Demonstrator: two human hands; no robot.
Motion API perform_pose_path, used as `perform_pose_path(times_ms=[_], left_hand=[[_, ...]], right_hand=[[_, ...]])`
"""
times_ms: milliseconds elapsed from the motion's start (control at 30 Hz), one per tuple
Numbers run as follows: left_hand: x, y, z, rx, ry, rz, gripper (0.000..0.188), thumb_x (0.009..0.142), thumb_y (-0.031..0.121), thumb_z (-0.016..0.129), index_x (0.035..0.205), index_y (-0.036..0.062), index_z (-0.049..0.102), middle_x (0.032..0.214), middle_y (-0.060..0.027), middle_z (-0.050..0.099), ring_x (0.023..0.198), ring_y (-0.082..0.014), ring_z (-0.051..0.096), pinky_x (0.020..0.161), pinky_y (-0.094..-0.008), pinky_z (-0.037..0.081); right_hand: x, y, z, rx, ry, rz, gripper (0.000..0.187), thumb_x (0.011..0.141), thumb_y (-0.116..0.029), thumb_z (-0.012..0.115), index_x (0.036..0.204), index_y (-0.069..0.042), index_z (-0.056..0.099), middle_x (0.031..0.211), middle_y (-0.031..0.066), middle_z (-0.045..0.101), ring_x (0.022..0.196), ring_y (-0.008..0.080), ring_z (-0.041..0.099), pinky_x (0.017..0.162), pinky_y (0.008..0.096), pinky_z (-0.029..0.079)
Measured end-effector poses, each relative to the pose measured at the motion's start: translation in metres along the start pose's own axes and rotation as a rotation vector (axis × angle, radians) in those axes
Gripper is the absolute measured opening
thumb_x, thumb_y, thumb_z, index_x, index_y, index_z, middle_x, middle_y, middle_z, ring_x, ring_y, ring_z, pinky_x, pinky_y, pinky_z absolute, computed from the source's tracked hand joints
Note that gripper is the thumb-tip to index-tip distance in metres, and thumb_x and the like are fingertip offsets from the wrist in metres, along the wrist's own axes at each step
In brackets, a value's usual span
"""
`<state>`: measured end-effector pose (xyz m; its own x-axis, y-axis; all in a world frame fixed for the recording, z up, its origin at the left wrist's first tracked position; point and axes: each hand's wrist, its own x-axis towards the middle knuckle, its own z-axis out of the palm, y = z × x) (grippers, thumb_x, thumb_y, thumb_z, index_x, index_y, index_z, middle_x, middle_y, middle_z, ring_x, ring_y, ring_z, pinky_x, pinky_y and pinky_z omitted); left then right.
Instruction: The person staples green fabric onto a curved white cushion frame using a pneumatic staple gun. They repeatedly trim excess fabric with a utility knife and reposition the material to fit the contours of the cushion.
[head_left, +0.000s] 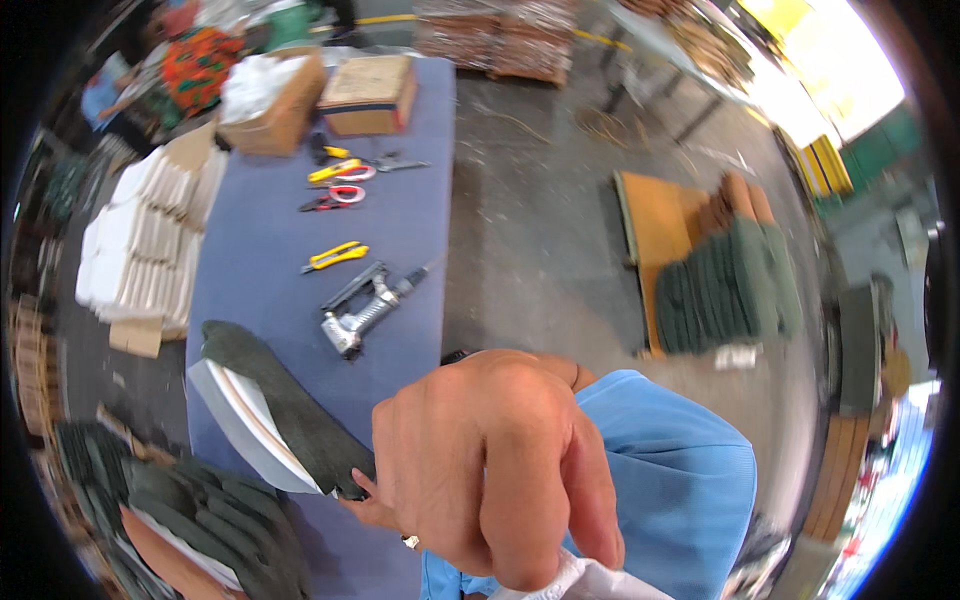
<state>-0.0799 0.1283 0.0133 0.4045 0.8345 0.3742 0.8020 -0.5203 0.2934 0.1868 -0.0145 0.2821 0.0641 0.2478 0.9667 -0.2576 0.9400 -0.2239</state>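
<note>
My right hand (500,460) is very close to the camera, knuckles up and fingers curled down. Those fingers close on a piece of white material (585,580) at the lower edge; its kind is unclear. Partly hidden behind it, my left hand (375,508), with a ring, grips the near end of a curved, dark green padded piece (285,395). A white and tan layered edge runs along that piece's left side. It lies tilted over the blue-covered table (400,220). A staple gun (365,310) and a yellow-handled cutter (336,256) lie beyond.
Scissors (348,193) and other hand tools lie farther up the table, before two cardboard boxes (368,95). Stacked white pieces (145,235) stand left; green padded pieces (215,510) lie lower left. Others (725,285) rest on a board at right. People (110,100) are at far left.
</note>
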Motion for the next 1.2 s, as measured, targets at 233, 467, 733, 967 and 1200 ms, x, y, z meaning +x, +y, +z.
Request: perform_pose_path(times_ms=[233, 467, 733, 967, 1200], left_hand=[[0.003, -0.003, 0.023, -0.287, -0.113, 0.153, 0.064, 0.097, 0.047, 0.073, 0.119, -0.0119, 0.059, 0.098, -0.0280, 0.070, 0.084, -0.0451, 0.067, 0.077, -0.0502, 0.054], [0.010, -0.046, 0.014, -0.431, -0.236, -0.073, 0.071, 0.101, 0.045, 0.069, 0.133, -0.0159, 0.053, 0.103, -0.0305, 0.071, 0.088, -0.0465, 0.069, 0.075, -0.0504, 0.052], [-0.003, -0.038, 0.026, -0.564, -0.199, -0.152, 0.076, 0.102, 0.048, 0.066, 0.139, -0.0155, 0.047, 0.099, -0.0305, 0.071, 0.087, -0.0465, 0.070, 0.069, -0.0509, 0.052], [-0.006, -0.059, 0.041, -0.638, -0.165, -0.179, 0.068, 0.101, 0.042, 0.067, 0.132, -0.0169, 0.051, 0.111, -0.0366, 0.068, 0.101, -0.0524, 0.067, 0.084, -0.0533, 0.052], [-0.012, -0.075, 0.062, -0.473, -0.135, -0.125, 0.071, 0.100, 0.042, 0.067, 0.130, -0.0206, 0.051, 0.117, -0.0402, 0.065, 0.108, -0.0547, 0.064, 0.091, -0.0544, 0.050]], right_hand=[[-0.045, -0.054, 0.079, -0.509, -0.124, 0.158, 0.039, 0.103, -0.040, 0.066, 0.080, -0.009, 0.069, 0.072, 0.0001, 0.060, 0.054, 0.0169, 0.057, 0.047, 0.0340, 0.036], [-0.015, -0.038, 0.122, -0.596, 0.065, -0.088, 0.030, 0.098, -0.028, 0.076, 0.088, 0.001, 0.076, 0.085, 0.0159, 0.069, 0.064, 0.0308, 0.067, 0.055, 0.0379, 0.051], [-0.002, 0.022, 0.133, -0.365, -0.040, -0.010, 0.036, 0.101, -0.030, 0.072, 0.093, 0.005, 0.074, 0.089, 0.0210, 0.070, 0.072, 0.0360, 0.070, 0.061, 0.0419, 0.055], [0.033, 0.053, 0.139, -0.160, -0.226, 0.234, 0.039, 0.101, -0.032, 0.069, 0.088, 0.005, 0.070, 0.090, 0.0218, 0.070, 0.072, 0.0394, 0.069, 0.062, 0.0456, 0.053], [0.022, 0.082, 0.151, -0.090, -0.147, 0.112, 0.034, 0.102, -0.025, 0.069, 0.082, 0.003, 0.067, 0.083, 0.0208, 0.070, 0.065, 0.0376, 0.065, 0.059, 0.0452, 0.050]])
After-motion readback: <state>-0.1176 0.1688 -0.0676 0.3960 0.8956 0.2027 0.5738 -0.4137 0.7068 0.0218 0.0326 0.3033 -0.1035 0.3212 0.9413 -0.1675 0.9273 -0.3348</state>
